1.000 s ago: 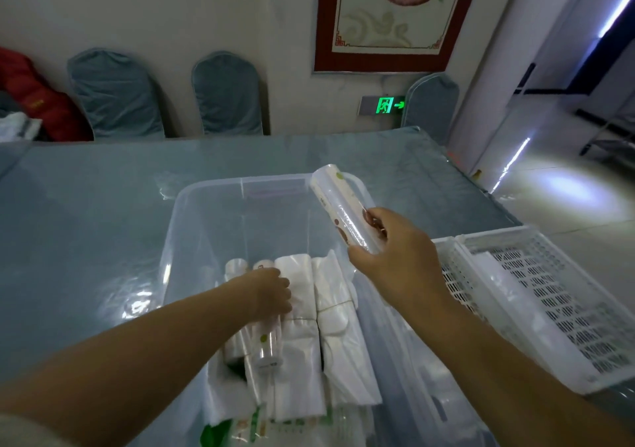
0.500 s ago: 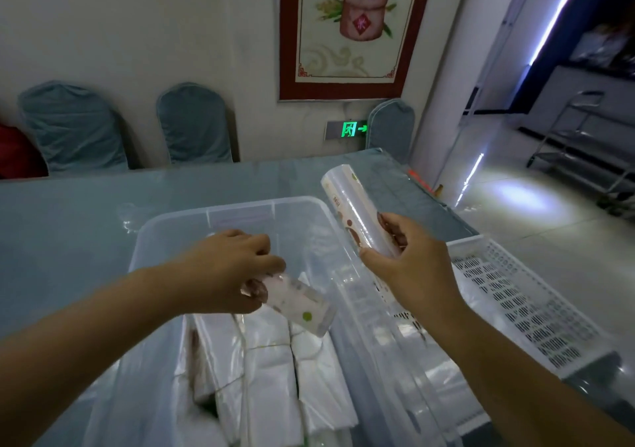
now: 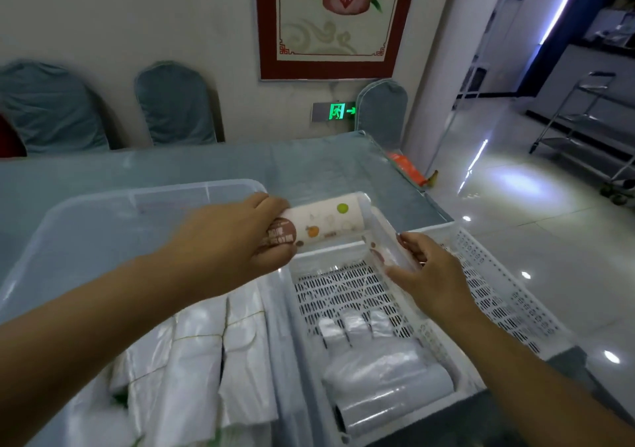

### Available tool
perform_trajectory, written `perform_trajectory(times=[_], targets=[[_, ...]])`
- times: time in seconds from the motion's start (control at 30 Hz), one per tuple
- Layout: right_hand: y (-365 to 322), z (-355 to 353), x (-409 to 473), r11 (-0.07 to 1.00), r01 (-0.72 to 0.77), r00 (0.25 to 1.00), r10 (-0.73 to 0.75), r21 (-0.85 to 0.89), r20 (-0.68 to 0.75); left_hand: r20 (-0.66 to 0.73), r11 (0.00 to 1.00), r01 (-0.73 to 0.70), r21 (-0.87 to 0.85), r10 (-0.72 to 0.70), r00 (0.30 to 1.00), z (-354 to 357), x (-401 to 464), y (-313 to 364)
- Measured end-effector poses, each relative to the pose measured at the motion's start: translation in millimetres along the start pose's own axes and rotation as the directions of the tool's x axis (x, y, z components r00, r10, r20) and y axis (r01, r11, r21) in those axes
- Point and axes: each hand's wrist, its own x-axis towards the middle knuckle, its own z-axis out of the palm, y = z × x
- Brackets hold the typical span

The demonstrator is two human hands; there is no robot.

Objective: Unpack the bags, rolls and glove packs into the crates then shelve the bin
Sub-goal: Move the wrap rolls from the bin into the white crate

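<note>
Hands each hold a roll over the white crate (image 3: 488, 274): left hand (image 3: 237, 237) grips a printed roll (image 3: 323, 221), right hand (image 3: 429, 271) pinches a clear roll (image 3: 388, 255).

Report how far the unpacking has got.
Done: clear bag rolls already lie in the white crate. In hand: the left hand holds a printed roll over the crate's far end, and the right hand holds a second roll inside it. Left: the white bag bundles still in the clear bin, then shelving it.
</note>
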Motion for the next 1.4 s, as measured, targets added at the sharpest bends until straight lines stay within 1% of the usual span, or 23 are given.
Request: perform_trajectory(times=[0.13,0.23,0.3,0.4,0.53,0.67,0.77,0.87,0.97,1.07,1.2,1.27,1.33,1.4], targets=[[57.8,-21.2,19.7,0.999,-0.022,0.995,0.02,0.023,0.097,0.025,0.995,0.095,0.012,-0.095,0.995,22.3,45.4,40.5],[96.1,-36.3,36.4,0.998,-0.032,0.986,0.023,0.051,0.167,0.061,0.979,0.2,0.048,-0.203,0.977,40.2,77.5,65.3],[116.4,-43.6,50.4,0.997,-0.046,0.978,0.031,0.069,0.208,0.088,0.958,0.281,0.062,-0.285,0.954,51.7,93.3,76.3],[136.5,-46.1,73.9,0.998,-0.013,0.961,-0.002,0.054,0.277,0.134,0.917,0.386,0.099,-0.396,0.908,66.0,103.0,85.3],[140.9,-29.8,104.4,0.995,0.076,0.92,-0.093,0.062,0.38,0.215,0.87,0.445,0.211,-0.485,0.848,83.0,93.3,96.7],[129.9,0.3,132.1,0.981,0.183,0.835,-0.193,0.071,0.515,0.304,0.842,0.459,0.283,-0.532,0.79,103.3,80.1,112.7],[119.3,28.9,150.9,0.963,0.26,0.746,-0.249,0.074,0.618,0.358,0.806,0.467,0.363,-0.583,0.729,124.0,76.1,120.6],[114.4,60.6,163.4,0.921,0.388,0.645,-0.305,0.044,0.701,0.345,0.763,0.506,0.403,-0.638,0.688,152.6,74.7,126.3],[114.6,87.2,168.6,0.844,0.535,0.571,-0.388,0.031,0.723,0.343,0.744,0.558,0.367,-0.666,0.662,180.0,73.4,125.7],[116.3,108.4,170.8,0.75,0.66,0.506,-0.49,0.047,0.71,0.303,0.724,0.614,0.316,-0.69,0.658,205.7,70.3,119.8],[120.4,129.4,171.2,0.649,0.761,0.46,-0.562,0.022,0.687,0.234,0.701,0.694,0.165,-0.711,0.663,229.9,65.5,112.1],[125.0,135.1,171.3,0.612,0.791,0.446,-0.575,0.0,0.686,0.192,0.715,0.683,0.146,-0.698,0.69,237.2,66.4,108.7],[129.0,137.2,173.4,0.596,0.803,0.447,-0.582,-0.018,0.68,0.154,0.733,0.666,0.14,-0.681,0.716,242.5,69.2,105.1],[130.8,135.7,178.9,0.592,0.806,0.445,-0.615,0.008,0.651,0.151,0.755,0.645,0.121,-0.656,0.74,247.7,73.7,101.3]])
